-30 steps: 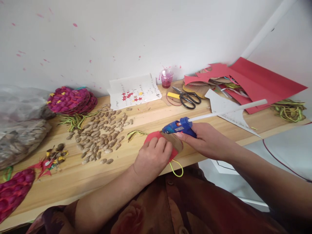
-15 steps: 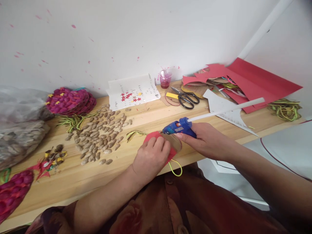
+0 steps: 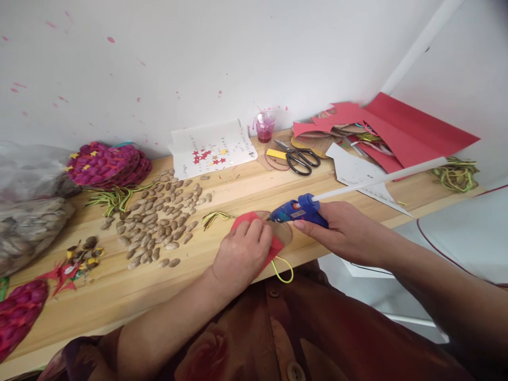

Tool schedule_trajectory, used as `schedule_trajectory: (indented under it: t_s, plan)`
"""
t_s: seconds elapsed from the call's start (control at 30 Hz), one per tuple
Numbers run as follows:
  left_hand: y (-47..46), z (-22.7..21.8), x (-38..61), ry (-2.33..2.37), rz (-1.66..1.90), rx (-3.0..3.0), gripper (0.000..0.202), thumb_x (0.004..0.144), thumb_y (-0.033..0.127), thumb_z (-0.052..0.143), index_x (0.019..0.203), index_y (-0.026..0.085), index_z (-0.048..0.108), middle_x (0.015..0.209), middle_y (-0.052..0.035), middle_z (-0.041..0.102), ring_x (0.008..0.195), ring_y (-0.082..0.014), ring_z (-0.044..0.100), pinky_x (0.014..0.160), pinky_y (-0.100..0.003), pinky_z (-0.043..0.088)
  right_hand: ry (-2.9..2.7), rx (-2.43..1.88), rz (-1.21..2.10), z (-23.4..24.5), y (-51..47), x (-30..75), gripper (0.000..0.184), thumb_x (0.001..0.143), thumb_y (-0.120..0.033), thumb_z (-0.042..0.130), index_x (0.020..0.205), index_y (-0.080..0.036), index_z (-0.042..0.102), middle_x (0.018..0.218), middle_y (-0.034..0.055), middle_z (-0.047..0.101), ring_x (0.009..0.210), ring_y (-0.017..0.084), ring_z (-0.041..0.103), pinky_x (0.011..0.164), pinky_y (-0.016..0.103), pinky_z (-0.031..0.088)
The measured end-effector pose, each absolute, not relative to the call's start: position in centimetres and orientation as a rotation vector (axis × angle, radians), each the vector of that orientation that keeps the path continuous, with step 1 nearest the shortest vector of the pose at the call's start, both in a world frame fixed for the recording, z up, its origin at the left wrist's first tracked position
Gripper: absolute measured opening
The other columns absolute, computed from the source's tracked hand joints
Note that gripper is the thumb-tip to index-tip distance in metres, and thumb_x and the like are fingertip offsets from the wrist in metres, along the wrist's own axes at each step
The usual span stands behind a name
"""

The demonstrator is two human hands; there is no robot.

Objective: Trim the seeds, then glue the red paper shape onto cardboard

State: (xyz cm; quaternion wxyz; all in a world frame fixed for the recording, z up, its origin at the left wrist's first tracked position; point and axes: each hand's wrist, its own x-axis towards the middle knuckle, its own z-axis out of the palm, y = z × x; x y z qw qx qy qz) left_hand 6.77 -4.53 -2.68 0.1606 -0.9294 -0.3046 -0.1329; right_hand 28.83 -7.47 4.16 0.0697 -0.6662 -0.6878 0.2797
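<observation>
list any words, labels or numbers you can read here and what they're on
None can be read.
White paper sheet by the wall: rows of small print beside red and yellow stars, too small to read.
Blue glue gun in the right hand: an orange-and-white label on its side, too blurred to read.
Yellow strip by the scissors: no print visible.

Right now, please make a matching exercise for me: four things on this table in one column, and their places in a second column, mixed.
Things:
1. glue gun
2. scissors
3. seeds
4. pink cup

Places:
A. at the wall, behind the scissors
B. in the right hand
C. spread left of the left hand
D. beside the red paper, far side of the table

Pairs: 1-B, 2-D, 3-C, 4-A
</observation>
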Motion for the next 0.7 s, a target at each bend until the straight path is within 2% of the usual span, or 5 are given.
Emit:
schedule_trajectory:
  t_s: [0.43,0.7]
  plan:
    - [-4.6,-2.5,6.8,-0.925,-0.308,-2.671,0.013,0.095,0.013,0.052,0.084,0.019,0.054,0.079,-0.0029,0.060,0.072,-0.0203,0.060,0.055,-0.031,0.043,-2.095,-2.025,0.845,5.0,-8.7,29.2,0.042,0.093,-0.059,0.040,0.075,-0.022,0.051,0.074,0.0043,0.063,0.065,0.018,0.050,0.061,0.032,0.034]
    - [-4.6,-2.5,6.7,-0.922,-0.280,-2.679,0.011,0.094,0.013,0.055,0.085,0.020,0.054,0.080,-0.0034,0.061,0.074,-0.0206,0.061,0.057,-0.030,0.045,-2.110,-2.030,0.885,5.1,-9.8,29.9,0.042,0.094,-0.059,0.041,0.073,-0.023,0.048,0.068,0.0016,0.058,0.060,0.016,0.047,0.059,0.031,0.034]
